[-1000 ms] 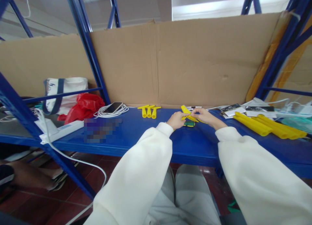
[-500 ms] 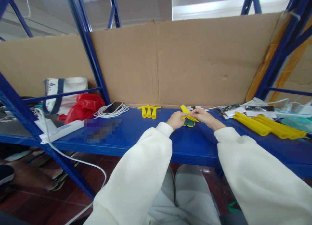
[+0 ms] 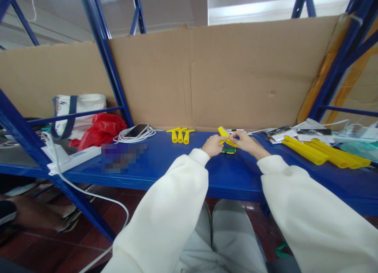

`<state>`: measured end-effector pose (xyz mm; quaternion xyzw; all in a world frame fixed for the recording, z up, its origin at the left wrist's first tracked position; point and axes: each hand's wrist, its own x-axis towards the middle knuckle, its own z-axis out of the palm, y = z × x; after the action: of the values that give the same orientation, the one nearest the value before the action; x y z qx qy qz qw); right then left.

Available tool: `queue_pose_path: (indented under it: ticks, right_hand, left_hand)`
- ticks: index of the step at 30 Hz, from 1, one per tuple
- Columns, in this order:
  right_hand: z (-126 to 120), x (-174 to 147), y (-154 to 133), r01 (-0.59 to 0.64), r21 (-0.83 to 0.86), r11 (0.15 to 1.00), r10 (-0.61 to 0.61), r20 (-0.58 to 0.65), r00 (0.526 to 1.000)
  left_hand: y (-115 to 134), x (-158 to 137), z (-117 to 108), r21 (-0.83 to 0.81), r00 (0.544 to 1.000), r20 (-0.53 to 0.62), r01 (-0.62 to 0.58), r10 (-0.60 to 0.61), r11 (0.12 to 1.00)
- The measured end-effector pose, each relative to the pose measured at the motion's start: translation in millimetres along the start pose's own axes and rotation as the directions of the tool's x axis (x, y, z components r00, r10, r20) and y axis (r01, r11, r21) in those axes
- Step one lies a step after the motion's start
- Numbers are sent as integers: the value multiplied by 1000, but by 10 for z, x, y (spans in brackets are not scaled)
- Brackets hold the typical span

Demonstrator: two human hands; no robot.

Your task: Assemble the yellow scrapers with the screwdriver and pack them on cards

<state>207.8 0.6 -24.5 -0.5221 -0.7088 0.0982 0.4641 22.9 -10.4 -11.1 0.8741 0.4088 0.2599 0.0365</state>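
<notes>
Above the blue shelf, my left hand (image 3: 212, 145) is closed on a flat yellow plastic piece (image 3: 223, 132), which slants from upper left to lower right. My right hand (image 3: 245, 142) meets it from the other side, thumb and forefinger pinched together against the piece. Whatever sits between those right fingertips is too small to make out. Just below the hands lies a green-and-yellow handle (image 3: 228, 150), probably a screwdriver's; its far end is hidden. To the left, three yellow T-shaped pieces (image 3: 180, 136) with hollow round stems rest side by side.
Several yellow tubes (image 3: 325, 155) lie at the right, beside small black-and-white boxes (image 3: 314, 135). On the left are a phone (image 3: 136, 130) on a coiled white cable, a red plastic bag (image 3: 103, 127) and a white power strip (image 3: 75, 158). Cardboard (image 3: 236, 76) closes off the back. Another person's leg (image 3: 35, 214) shows lower left.
My right hand has shifted slightly left, its fingers curling more at the yellow piece. The left hand stays almost still, and the piece's tilt has changed slightly.
</notes>
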Motion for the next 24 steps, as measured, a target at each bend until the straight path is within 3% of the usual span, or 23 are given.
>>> queue_pose_path:
  ticks: [11,17,24]
  right_hand:
    - [53,-25,36,-175,233,957,181,-4,984]
    - [35,-30,29,-291,357,888,276,94,957]
    - [-2,-35,27,-305,369,878,272,140,952]
  left_hand:
    - [-1,4,8,18,1000,9,-8,8,1000]
    - [13,2,-18,7,1000,14,-10,10,1000]
    - [22,-5,-41,-28,1000,10,-25,25,999]
